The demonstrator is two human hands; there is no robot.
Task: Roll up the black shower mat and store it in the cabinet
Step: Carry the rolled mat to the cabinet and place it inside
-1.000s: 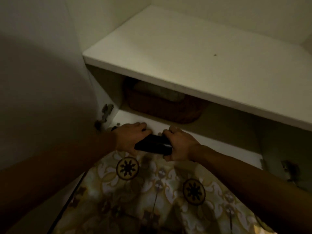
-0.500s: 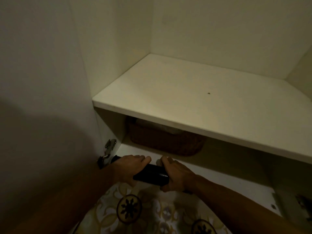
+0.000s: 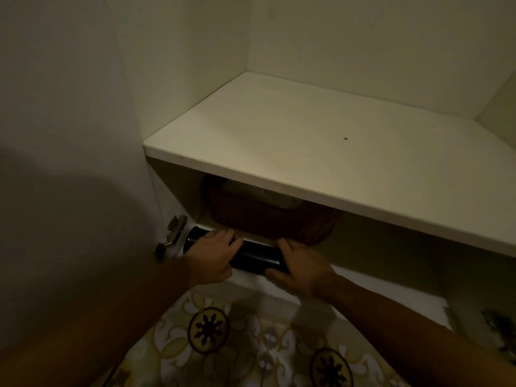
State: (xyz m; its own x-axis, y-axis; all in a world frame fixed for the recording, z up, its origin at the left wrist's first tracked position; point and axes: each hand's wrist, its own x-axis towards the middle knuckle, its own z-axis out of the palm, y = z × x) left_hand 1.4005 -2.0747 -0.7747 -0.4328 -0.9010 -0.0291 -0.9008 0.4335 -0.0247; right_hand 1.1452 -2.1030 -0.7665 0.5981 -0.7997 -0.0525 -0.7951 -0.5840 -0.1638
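Observation:
The black shower mat (image 3: 257, 256) is rolled into a tight tube and lies across the front of the cabinet's bottom shelf (image 3: 371, 289). My left hand (image 3: 212, 256) wraps over the roll's left part; its round end shows beside the hinge. My right hand (image 3: 300, 270) grips the right end. Both hands hide much of the roll.
A brown woven basket (image 3: 268, 219) with pale contents sits just behind the roll. The white middle shelf (image 3: 321, 152) overhangs above. A metal hinge (image 3: 173, 233) is fixed to the left cabinet wall, another hinge (image 3: 499, 331) at the right. A patterned floor (image 3: 243, 347) lies below.
The camera tilted up, showing more of the cabinet interior. Both hands pushed the rolled mat forward, from over the floor edge onto the bottom shelf, close to the basket.

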